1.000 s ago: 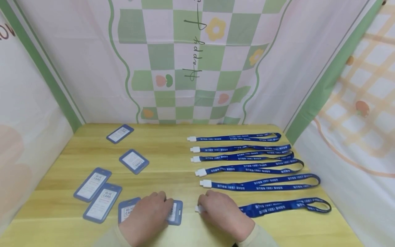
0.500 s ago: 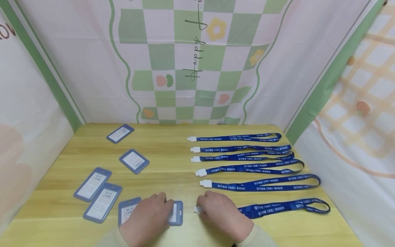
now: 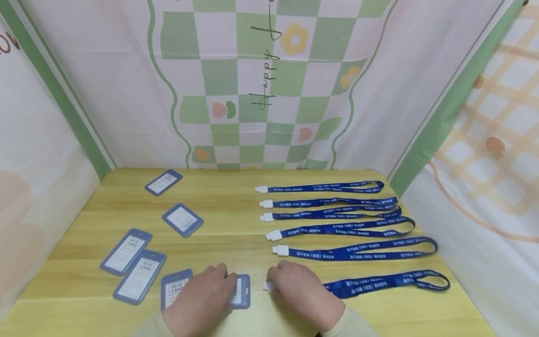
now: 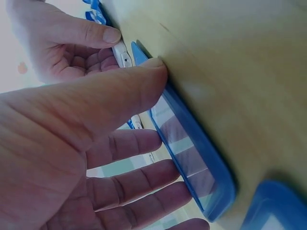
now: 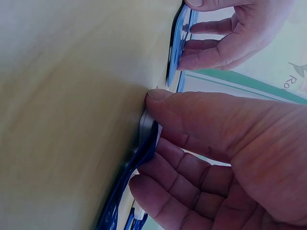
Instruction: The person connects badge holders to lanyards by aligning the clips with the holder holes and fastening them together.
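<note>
My left hand [image 3: 198,296] holds a blue-framed ID card holder [image 4: 180,136] by its two long edges, thumb on one side and fingers on the other. The holder lies low over the table, its slotted end pointing right. Across a short gap, my right hand [image 3: 305,292] pinches the white clip [image 5: 146,125] of the nearest blue lanyard [image 3: 358,285] between thumb and fingers. The clip's tip points left at the holder's slot, and the strap trails off right to a loop. Part of another card holder [image 3: 170,283] shows beside my left hand, which partly covers it.
Further card holders lie at the left, two of them overlapping [image 3: 141,276], with one [image 3: 183,220] nearer the middle and one [image 3: 164,182] at the back. Several blue lanyards [image 3: 358,250] lie in rows at the right, white clips leftward. Printed cloth [image 3: 252,84] hangs behind the wooden table [image 3: 227,210].
My left hand and the card holder have slid very slightly right. The right hand has drawn the clip and its lanyard a little left, narrowing the gap.
</note>
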Demonstrator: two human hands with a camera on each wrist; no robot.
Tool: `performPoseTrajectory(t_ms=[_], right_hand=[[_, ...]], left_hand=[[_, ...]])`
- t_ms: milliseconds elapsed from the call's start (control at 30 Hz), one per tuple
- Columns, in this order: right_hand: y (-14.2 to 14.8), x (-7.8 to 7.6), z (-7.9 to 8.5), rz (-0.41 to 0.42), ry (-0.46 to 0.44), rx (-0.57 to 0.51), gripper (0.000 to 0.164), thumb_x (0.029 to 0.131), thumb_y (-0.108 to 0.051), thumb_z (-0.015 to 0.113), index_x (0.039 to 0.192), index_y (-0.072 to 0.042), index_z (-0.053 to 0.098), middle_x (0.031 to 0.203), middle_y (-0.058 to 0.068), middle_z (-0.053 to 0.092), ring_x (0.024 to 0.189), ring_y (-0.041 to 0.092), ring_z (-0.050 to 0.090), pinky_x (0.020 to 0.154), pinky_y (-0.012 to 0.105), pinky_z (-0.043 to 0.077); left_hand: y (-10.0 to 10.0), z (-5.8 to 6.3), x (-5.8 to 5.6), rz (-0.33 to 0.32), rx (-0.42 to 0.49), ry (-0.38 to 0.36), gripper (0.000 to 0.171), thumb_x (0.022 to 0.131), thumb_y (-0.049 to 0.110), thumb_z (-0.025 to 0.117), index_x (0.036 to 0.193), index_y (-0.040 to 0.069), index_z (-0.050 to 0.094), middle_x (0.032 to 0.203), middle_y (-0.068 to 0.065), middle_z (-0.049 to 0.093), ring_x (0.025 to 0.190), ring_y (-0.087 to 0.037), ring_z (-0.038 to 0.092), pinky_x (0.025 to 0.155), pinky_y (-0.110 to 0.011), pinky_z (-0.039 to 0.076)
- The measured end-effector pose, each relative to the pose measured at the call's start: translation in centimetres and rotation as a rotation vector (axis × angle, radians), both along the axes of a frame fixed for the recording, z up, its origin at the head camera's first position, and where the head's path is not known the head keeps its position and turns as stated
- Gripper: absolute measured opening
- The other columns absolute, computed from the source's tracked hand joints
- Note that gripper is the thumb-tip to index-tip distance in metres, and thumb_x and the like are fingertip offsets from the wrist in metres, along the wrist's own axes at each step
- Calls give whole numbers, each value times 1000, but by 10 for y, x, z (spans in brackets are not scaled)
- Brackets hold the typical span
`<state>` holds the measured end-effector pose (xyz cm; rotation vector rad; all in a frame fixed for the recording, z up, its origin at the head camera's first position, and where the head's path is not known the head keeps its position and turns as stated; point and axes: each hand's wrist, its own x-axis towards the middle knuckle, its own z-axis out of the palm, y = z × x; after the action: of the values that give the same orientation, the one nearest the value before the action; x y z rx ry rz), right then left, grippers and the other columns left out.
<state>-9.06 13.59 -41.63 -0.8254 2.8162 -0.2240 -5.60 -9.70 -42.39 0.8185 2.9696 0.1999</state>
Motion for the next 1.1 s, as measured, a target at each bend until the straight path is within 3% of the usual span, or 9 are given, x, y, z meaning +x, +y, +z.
performPoseTrajectory(t_ms=[500, 1100], right_hand=[[-2, 2, 1, 21, -6, -5, 13, 92, -21, 78, 104, -19, 77, 80, -9, 62, 68, 4, 48, 61, 20, 48], [-4, 6, 0, 32, -1, -2, 12, 91, -22, 77, 103, -18, 77, 79, -8, 61, 67, 4, 48, 60, 20, 47]], left_hand=[[2, 1, 3, -7, -28, -37, 48, 84, 34, 83, 124, 10, 71, 91, -1, 60, 77, -13, 56, 66, -30, 57], [5, 2, 8, -1, -27, -45, 42, 86, 29, 80, 123, 11, 71, 91, -1, 61, 76, -13, 55, 66, -30, 57]])
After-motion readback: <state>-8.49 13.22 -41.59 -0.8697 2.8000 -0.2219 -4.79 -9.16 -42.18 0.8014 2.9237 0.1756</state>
